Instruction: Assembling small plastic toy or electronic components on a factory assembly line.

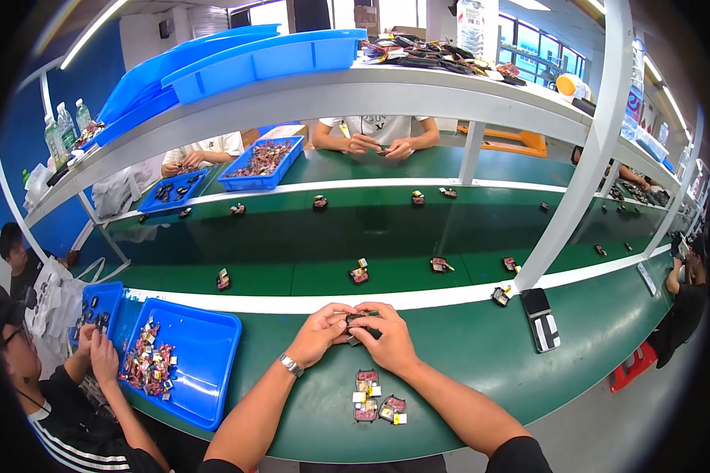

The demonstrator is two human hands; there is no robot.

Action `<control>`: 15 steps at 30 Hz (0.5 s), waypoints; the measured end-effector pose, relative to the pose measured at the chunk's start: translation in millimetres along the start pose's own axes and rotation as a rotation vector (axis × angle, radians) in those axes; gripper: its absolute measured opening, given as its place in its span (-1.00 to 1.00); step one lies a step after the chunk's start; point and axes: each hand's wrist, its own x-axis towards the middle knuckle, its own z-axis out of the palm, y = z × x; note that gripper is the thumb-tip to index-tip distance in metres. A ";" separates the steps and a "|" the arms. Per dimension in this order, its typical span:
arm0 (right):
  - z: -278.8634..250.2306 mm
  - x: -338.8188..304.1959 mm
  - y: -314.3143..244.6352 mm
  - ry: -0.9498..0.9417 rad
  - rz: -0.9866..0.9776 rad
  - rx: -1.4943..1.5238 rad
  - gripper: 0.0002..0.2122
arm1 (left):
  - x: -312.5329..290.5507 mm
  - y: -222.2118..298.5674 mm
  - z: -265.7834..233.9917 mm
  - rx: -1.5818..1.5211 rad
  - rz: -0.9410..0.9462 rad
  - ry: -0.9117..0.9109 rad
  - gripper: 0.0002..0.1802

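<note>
My left hand (315, 337) and my right hand (390, 337) meet above the green work table, fingers closed around a small black casing (361, 331). My fingers cover most of it, so its inner side is hidden. On the table between my forearms lie a few small assemblies (365, 398), dark-framed with reddish inner parts and white-and-yellow blocks; one (393, 409) sits slightly apart at the right. A silver watch (290, 364) is on my left wrist.
A blue tray (213, 386) of loose parts stands left, beside a co-worker's hands (99, 351). A black-and-white box (543, 322) lies right, near a white post (580, 150). Across the white rail (276, 303), similar assemblies (359, 273) sit on the green belt (292, 236). Overhead is a shelf (292, 98) with blue bins.
</note>
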 end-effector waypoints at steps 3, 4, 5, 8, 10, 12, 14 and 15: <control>1.1 -0.4 3.8 0.004 0.008 -0.034 -0.89 | -0.2 2.4 3.3 0.021 0.001 -0.001 -0.72; 1.6 -0.3 2.8 0.005 0.006 -0.032 -0.89 | -1.0 2.5 2.6 0.024 0.002 0.001 -0.72; 2.0 -0.3 1.7 0.000 0.004 -0.037 -0.88 | -1.6 1.7 1.6 0.029 0.003 0.008 -0.73; 3.2 -1.4 -2.7 0.011 0.015 -0.024 -0.87 | -2.7 1.7 1.5 0.040 -0.002 0.022 -0.73; 4.0 -2.4 -3.8 0.023 0.029 -0.004 -0.86 | -2.8 1.3 1.7 0.044 -0.008 0.033 -0.73; 4.7 -3.1 -2.7 0.023 0.010 -0.026 -0.86 | -1.9 -0.7 0.8 0.025 -0.001 0.020 -0.73; 4.4 -3.6 0.1 0.031 0.023 -0.016 -0.86 | -0.2 -1.9 2.0 0.028 0.000 0.023 -0.73; 4.0 -3.9 1.7 0.039 0.034 -0.008 -0.85 | 0.8 -2.4 3.0 0.031 0.001 0.025 -0.73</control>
